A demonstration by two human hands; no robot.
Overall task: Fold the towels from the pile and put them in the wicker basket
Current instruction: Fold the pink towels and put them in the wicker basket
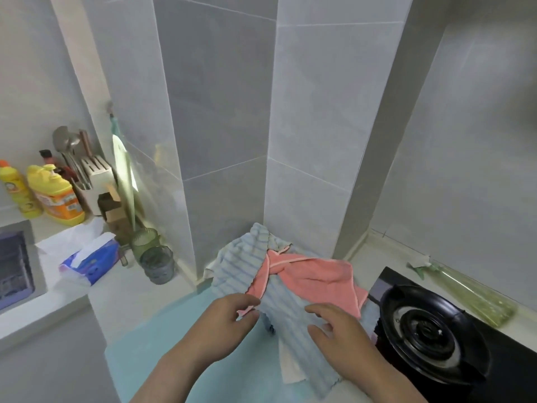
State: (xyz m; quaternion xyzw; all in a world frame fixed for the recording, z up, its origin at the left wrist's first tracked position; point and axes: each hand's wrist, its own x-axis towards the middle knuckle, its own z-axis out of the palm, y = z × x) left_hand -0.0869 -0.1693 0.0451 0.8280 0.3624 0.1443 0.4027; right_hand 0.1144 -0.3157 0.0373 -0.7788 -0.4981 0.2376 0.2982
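A pile of towels lies on the counter against the tiled corner. A pink towel (316, 279) with a pale edge lies across a blue striped towel (241, 263). My left hand (229, 321) pinches a corner of the pink towel at the pile's front left. My right hand (334, 327) rests with its fingers on the striped towel's near part, thumb slightly curled against the cloth. A light blue mat (180, 330) covers the counter under my arms. No wicker basket is in view.
A black gas hob with a burner (427, 335) is right beside the pile. At the left stand two green glasses (155, 263), a tissue pack (90, 261), detergent bottles (55, 196), a knife block (97, 181) and a sink edge (17, 269).
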